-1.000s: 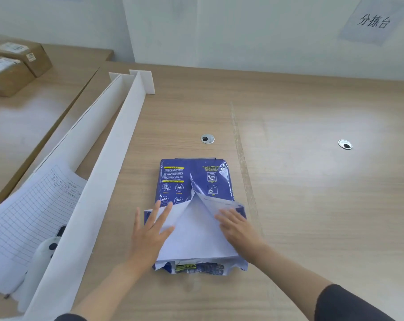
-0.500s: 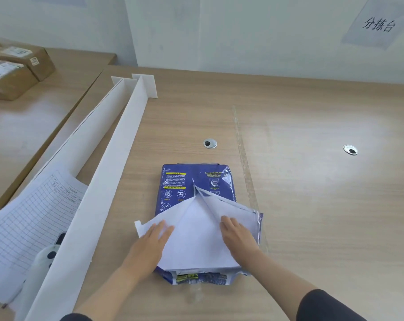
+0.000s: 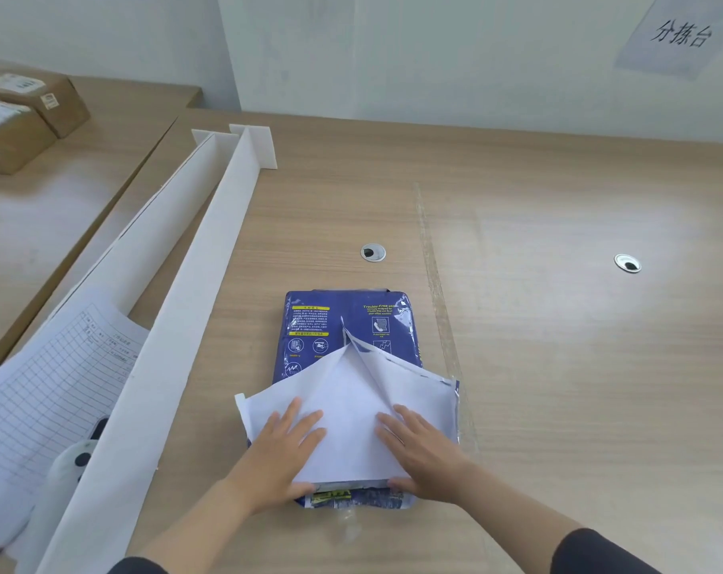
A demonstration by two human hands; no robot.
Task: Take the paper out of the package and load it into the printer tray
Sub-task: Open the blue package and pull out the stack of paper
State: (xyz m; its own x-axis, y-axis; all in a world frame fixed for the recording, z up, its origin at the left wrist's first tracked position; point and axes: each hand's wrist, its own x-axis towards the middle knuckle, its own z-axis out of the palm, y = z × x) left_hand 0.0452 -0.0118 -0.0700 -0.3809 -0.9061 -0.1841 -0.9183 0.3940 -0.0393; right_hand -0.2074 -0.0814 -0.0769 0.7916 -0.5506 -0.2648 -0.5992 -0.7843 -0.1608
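Observation:
A blue paper package (image 3: pixel 330 325) lies flat on the wooden table (image 3: pixel 538 366), its wrapper torn open at the near half. The two white flaps are spread to the left and right, and the white paper stack (image 3: pixel 347 416) shows between them. My left hand (image 3: pixel 281 453) lies flat on the left flap, fingers apart, thumb at the near edge of the stack. My right hand (image 3: pixel 424 453) presses flat on the right flap in the same way. No printer tray is in view.
A long white divider board (image 3: pixel 194 308) runs along the left of the package. Printed grid sheets (image 3: pixel 49 391) and a white device (image 3: pixel 67 466) lie left of it. Cardboard boxes (image 3: pixel 20 113) sit at the far left. Two cable grommets (image 3: pixel 373 253) are set in the table.
Both hands have slid outward and toward me, spreading the wrapper flaps wider. More of the white paper stack is exposed than a second ago.

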